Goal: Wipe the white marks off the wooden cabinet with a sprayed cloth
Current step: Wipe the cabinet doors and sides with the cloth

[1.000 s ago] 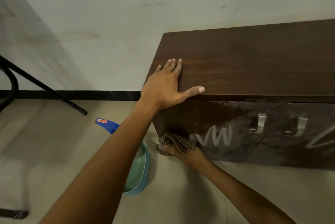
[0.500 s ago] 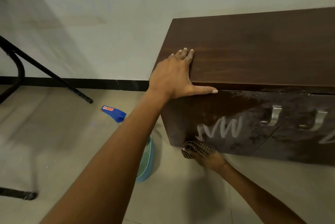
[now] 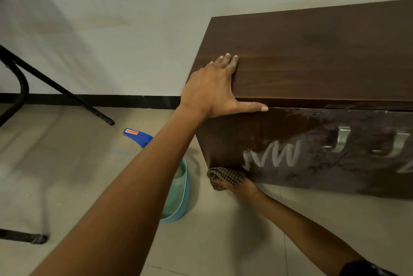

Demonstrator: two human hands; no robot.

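A dark wooden cabinet stands against the wall at the right. White zigzag marks run across its left door, and more white shows at the right edge. My left hand lies flat and open on the cabinet's top left corner, thumb along the front edge. My right hand grips a brown checked cloth pressed against the door's lower left corner, just below and left of the marks. The door surface around the marks looks wet and smeared.
A teal bottle with a blue spray head stands on the tiled floor left of the cabinet, partly behind my left forearm. Black metal furniture legs cross the floor at the far left. Two metal handles sit on the doors.
My right hand with the cloth slid down from the marks to the door's lower left corner. The view shifted left and down. My left hand stayed on the cabinet top.
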